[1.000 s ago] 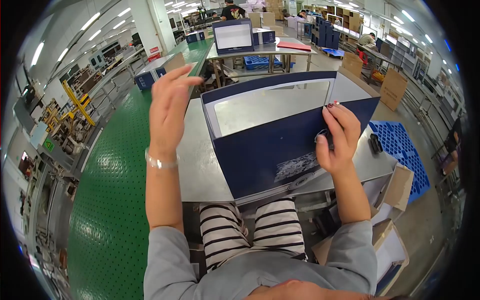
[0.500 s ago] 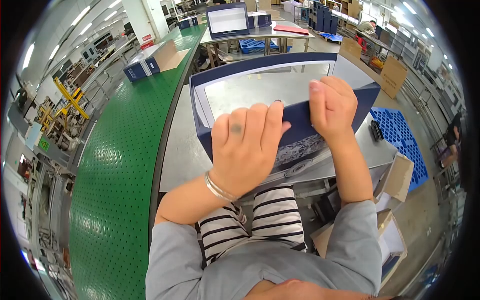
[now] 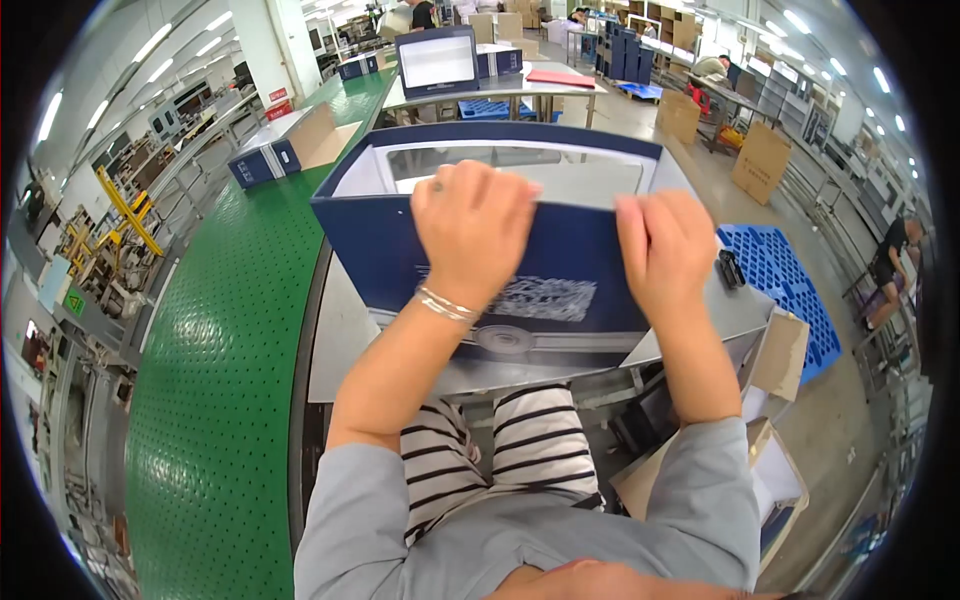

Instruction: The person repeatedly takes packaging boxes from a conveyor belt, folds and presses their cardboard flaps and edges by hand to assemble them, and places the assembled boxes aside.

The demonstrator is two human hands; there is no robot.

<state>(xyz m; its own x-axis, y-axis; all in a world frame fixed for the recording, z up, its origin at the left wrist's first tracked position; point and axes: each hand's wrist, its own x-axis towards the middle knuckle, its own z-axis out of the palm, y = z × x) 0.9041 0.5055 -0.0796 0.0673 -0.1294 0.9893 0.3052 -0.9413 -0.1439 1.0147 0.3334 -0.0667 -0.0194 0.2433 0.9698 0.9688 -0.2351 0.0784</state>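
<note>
A large dark blue box [image 3: 570, 245] with a white inside stands on the metal table [image 3: 335, 340] in front of me, its near wall facing me. A window-like opening shows in its far wall. My left hand [image 3: 472, 235] grips the top edge of the near wall around its middle, fingers folded over the rim. Nearer the right corner, my right hand [image 3: 668, 245] is closed on the same edge. Both thumbs are partly hidden. Below the hands the near wall bears a pale printed patch and a round mark.
On the green perforated surface [image 3: 210, 330] at left lies a blue box with an open cardboard flap [image 3: 325, 135]. A black object [image 3: 731, 269] rests at the table's right edge. Beyond are a blue pallet [image 3: 790, 290], open cartons [image 3: 780, 355] and a person [image 3: 893, 265].
The box has turned to face me more squarely and shifted left. My left hand came from the air at left onto its near edge. My right hand has closed on the rim.
</note>
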